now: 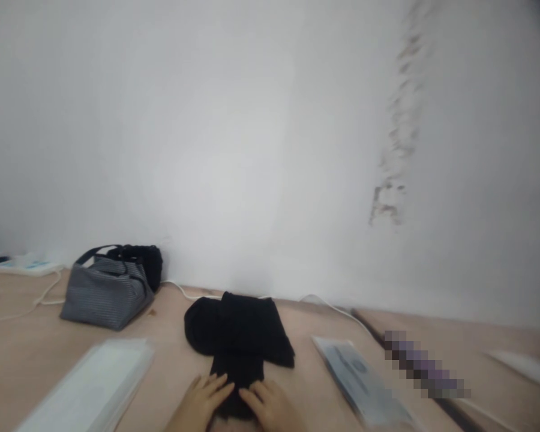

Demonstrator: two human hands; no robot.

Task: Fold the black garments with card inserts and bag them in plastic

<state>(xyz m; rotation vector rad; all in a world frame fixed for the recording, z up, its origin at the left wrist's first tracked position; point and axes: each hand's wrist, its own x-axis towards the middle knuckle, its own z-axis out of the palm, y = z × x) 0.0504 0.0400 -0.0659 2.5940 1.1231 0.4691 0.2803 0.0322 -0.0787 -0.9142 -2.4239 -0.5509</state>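
Note:
My left hand (202, 401) lies on the left edge of a black knit piece (239, 375) that looks like a sock, fingers stretched out. On its right edge rests my right hand (270, 405), also with fingers extended and apart. The piece is flat on the table between them, and its near end is partly covered by my hands. Just beyond, several layers of black socks (240, 327) seem to lie in a pile, with a rounded end at the left and a squared end at the right. The far end of the piece meets this pile.
A stack of clear plastic sleeves (90, 384) lies at left, and a packet with grey contents (362, 381) at right. Behind stand a grey striped bag (103, 294) and a power strip (27, 265). A white cable (186, 294) runs along the wall (234, 150). A dark gap (452, 414) divides the tables.

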